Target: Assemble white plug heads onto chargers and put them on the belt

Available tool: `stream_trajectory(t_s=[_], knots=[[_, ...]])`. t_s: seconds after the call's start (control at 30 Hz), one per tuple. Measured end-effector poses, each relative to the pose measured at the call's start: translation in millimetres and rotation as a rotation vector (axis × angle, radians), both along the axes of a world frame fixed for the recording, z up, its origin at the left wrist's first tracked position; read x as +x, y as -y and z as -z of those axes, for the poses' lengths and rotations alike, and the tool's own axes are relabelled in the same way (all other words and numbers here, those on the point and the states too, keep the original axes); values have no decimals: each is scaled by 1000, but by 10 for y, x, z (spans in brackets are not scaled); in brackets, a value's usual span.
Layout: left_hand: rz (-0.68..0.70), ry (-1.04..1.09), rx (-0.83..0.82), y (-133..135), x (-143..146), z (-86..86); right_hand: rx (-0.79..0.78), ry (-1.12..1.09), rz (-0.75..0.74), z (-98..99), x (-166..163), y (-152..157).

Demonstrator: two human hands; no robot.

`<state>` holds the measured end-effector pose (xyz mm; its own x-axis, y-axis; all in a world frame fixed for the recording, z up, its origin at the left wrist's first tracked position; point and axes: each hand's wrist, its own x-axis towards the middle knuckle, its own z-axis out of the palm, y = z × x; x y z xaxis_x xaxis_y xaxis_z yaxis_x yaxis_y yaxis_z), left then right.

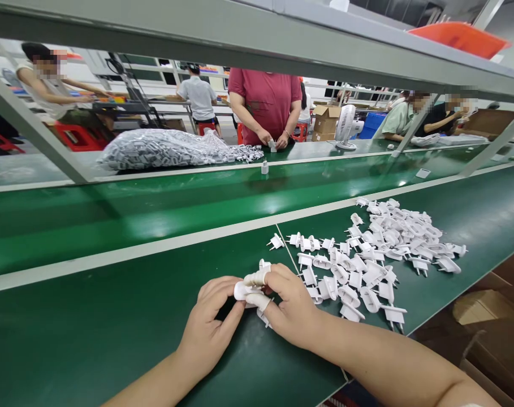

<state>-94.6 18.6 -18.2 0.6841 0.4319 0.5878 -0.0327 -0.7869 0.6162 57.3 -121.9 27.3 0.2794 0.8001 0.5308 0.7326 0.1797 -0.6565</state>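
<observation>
Both hands meet above the green tabletop at lower centre, around a white plastic plug piece (241, 290). My left hand (212, 319) pinches its left end between thumb and fingers. From the other side, my right hand (288, 305) grips it, with white covers on the thumb and forefinger. Fingers hide much of the piece. To the right lies a loose pile of white plug pieces (373, 265) with two thin pins each, tipped at all angles. A few strays lie close to my right hand, partly hidden by it.
A green conveyor belt (189, 198) runs beyond a pale rail (155, 243). Across it, a person in a red shirt (265, 99) handles a small white part beside a plastic bag of parts (163, 150). A grey shelf beam (257, 39) crosses overhead. Cardboard boxes (494, 322) stand lower right.
</observation>
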Motion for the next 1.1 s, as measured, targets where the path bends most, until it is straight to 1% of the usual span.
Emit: stream_trajectory(t_s=[0.13,0.3,0.4,0.57,0.67,0.8,1.1], knots=[[20,25,4,9,-9,-25,7,-11,6,-6,-19,-2],[88,42,-53,39,-38,-87,-33,-54,44,-1,-20,14],[110,25,-80,47,-46,-95,-74,-119,20,-22,-16,21],[141,3,-155,46,-48,-58,-108,-237,-22,-38,-22,18],[167,-5,-188,45,-49,-50,-129,-246,-16,-29,-26,10],[219,21,-184,45,-55,-67,-145,-281,-31,-32,-28,0],[270,53,-191,34,-86,-68,-103,-254,-60,-26,-37,19]])
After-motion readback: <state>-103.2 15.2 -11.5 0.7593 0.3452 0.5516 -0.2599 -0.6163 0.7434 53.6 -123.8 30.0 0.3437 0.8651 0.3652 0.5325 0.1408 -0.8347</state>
